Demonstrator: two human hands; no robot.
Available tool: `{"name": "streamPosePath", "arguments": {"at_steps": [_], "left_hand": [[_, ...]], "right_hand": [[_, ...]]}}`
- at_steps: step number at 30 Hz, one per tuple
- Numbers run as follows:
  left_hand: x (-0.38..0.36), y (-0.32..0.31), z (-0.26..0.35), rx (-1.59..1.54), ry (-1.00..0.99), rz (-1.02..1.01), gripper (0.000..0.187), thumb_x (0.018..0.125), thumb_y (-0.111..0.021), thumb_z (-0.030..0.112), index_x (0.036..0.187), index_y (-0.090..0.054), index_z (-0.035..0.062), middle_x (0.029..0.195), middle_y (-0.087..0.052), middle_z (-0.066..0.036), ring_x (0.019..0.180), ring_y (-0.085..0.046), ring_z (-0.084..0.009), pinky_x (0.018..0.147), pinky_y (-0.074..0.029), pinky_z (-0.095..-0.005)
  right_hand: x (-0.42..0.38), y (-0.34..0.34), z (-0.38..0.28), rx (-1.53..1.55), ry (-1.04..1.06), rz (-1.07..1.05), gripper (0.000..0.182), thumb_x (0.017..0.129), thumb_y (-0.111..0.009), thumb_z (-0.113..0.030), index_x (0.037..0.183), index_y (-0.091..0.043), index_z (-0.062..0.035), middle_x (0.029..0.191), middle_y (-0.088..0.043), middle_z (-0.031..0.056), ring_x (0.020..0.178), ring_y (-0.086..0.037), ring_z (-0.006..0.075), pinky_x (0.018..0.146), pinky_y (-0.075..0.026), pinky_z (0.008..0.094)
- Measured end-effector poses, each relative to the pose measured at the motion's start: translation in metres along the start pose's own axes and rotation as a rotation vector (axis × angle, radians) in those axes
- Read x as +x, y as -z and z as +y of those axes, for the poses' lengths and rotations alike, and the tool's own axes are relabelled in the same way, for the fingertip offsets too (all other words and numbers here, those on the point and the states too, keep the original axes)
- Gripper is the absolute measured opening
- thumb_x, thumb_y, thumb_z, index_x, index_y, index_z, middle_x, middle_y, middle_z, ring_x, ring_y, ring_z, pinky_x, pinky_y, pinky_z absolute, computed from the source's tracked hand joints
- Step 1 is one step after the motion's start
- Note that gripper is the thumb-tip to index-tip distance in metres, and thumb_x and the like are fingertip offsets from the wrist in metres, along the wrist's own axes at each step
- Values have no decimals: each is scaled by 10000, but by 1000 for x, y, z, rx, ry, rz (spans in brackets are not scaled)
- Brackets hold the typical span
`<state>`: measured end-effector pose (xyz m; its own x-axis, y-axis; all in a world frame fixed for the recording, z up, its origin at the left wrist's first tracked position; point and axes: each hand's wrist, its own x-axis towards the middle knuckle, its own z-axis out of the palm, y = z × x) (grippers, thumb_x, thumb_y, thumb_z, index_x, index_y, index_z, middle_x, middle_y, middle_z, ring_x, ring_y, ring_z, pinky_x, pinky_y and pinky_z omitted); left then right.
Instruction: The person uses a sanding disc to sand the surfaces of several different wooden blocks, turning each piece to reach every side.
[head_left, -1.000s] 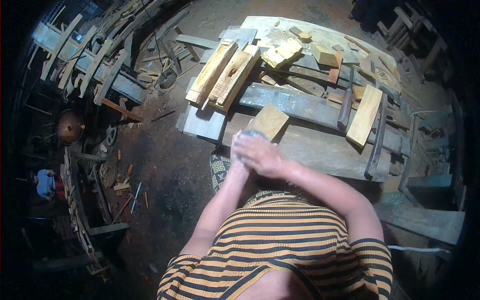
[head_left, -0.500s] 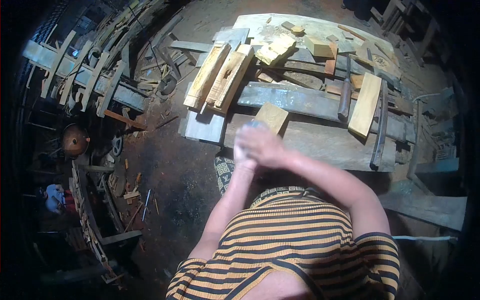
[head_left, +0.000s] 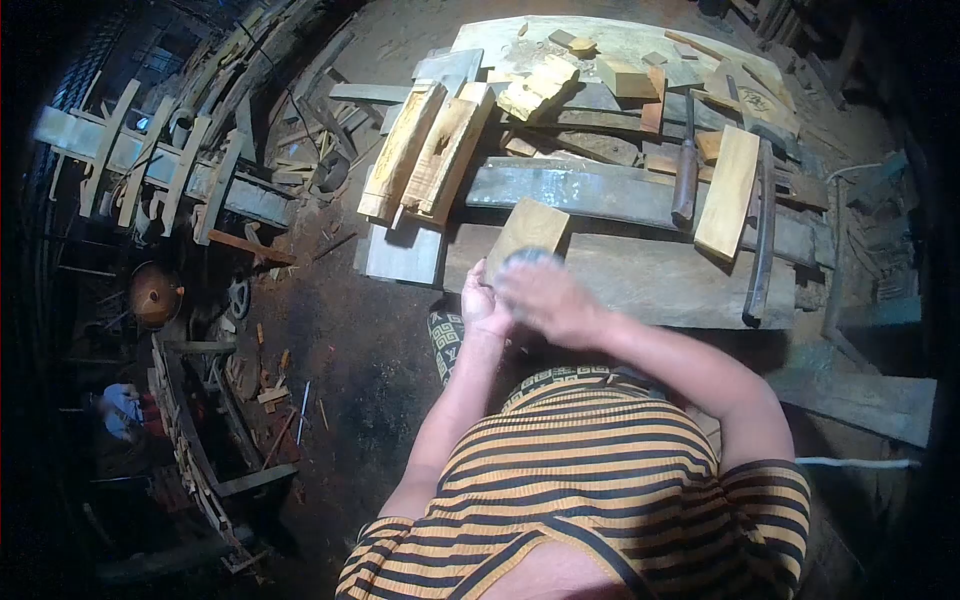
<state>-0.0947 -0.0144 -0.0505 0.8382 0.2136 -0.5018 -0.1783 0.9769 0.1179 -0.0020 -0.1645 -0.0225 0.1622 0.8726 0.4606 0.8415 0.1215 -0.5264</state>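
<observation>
A short light wooden block (head_left: 532,228) lies on the near edge of the workbench (head_left: 640,275), angled toward me. My left hand (head_left: 484,303) is wrapped at the block's near left end. My right hand (head_left: 550,298), smeared by motion, is closed around a dark rounded object (head_left: 530,259) over the block's near part; what that object is cannot be made out. Two long rough-cut blocks, one (head_left: 403,150) beside the other (head_left: 447,155), lie to the left of the short block. Further right are a dark-handled tool (head_left: 685,185) and a smooth pale board (head_left: 728,195).
A dark curved bar (head_left: 763,240) lies at the bench's right. Wood scraps and a yellow chunk (head_left: 540,87) lie toward the back. On the left stand a slatted wooden frame (head_left: 205,165) and a brown round object (head_left: 155,295). Another person (head_left: 122,412) is at the lower left.
My right hand and the dark object have moved slightly right, away from my left hand. More of the short block's near part shows. The whole view has shifted a little.
</observation>
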Motion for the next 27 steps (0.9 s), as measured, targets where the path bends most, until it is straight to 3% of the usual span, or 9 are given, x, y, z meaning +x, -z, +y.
{"name": "streamPosePath", "arguments": {"at_steps": [4, 10, 12, 13, 15, 20, 24, 26, 27], "left_hand": [[-21, -48, -21, 79, -53, 23, 492, 895, -363, 322, 1282, -472, 39, 1306, -495, -161, 1225, -441, -334, 1028, -336, -506], [2, -6, -3, 26, -67, -35, 456, 887, -395, 299, 1234, -513, 27, 1291, -508, -168, 1203, -465, -311, 1035, -336, -488], [15, 29, 18, 65, 199, -556, 445, 884, -407, 290, 1222, -516, 22, 1285, -514, -163, 1204, -466, -301, 1054, -318, -471], [8, 14, 12, 69, 202, -552, 445, 884, -407, 290, 1222, -516, 22, 1285, -514, -163, 1204, -466, -301, 1054, -318, -471], [-1, -13, -7, -77, -90, 20, 445, 888, -390, 297, 1221, -518, 31, 1298, -505, -159, 1218, -451, -308, 1067, -293, -482], [-21, -43, -22, 152, -68, -10, 489, 925, -316, 329, 1302, -445, 44, 1340, -459, -151, 1212, -465, -293, 1021, -361, -471], [-3, -6, -10, 38, -90, -55, 482, 927, -325, 329, 1296, -452, 44, 1323, -473, -154, 1212, -467, -293, 1017, -367, -471], [2, 33, -3, -104, -49, -481, 419, 930, -335, 302, 1247, -498, 81, 1293, -514, -125, 1223, -456, -272, 1057, -314, -475], [6, 33, -1, -103, -48, -479, 419, 930, -336, 302, 1247, -498, 81, 1293, -514, -125, 1223, -456, -272, 1057, -314, -475]], "right_hand": [[19, 8, 62, -75, -355, 163, 370, 919, -484, -258, 1240, -542, -84, 1355, -466, 126, 1301, -379, 285, 1079, -271, 434], [3, -7, -16, -38, -69, 122, 341, 902, -489, -264, 1176, -574, -80, 1254, -534, 136, 1243, -435, 307, 1059, -299, 462], [0, -8, -26, 39, -19, 112, 342, 910, -484, -273, 1189, -575, -98, 1262, -538, 122, 1253, -431, 290, 1073, -286, 459], [5, -5, -17, 44, 7, 79, 352, 915, -477, -286, 1208, -567, -112, 1293, -519, 113, 1266, -421, 277, 1086, -265, 455], [12, -7, 16, -16, -42, 51, 375, 925, -455, -315, 1232, -556, -125, 1357, -469, 93, 1300, -384, 263, 1104, -231, 454], [39, 6, 61, -66, -443, 85, 382, 917, -482, -281, 1264, -535, -132, 1396, -430, 95, 1316, -357, 285, 1096, -219, 464], [27, -3, -2, 9, -161, -52, 385, 899, -509, -266, 1260, -539, -134, 1390, -431, 113, 1312, -360, 283, 1089, -228, 464], [18, -5, -30, 157, -23, -60, 383, 886, -527, -273, 1239, -557, -127, 1372, -452, 118, 1316, -363, 267, 1092, -232, 465], [21, -7, -24, 158, -25, -59, 383, 886, -527, -273, 1239, -557, -127, 1372, -452, 118, 1316, -363, 267, 1092, -232, 465]]}}
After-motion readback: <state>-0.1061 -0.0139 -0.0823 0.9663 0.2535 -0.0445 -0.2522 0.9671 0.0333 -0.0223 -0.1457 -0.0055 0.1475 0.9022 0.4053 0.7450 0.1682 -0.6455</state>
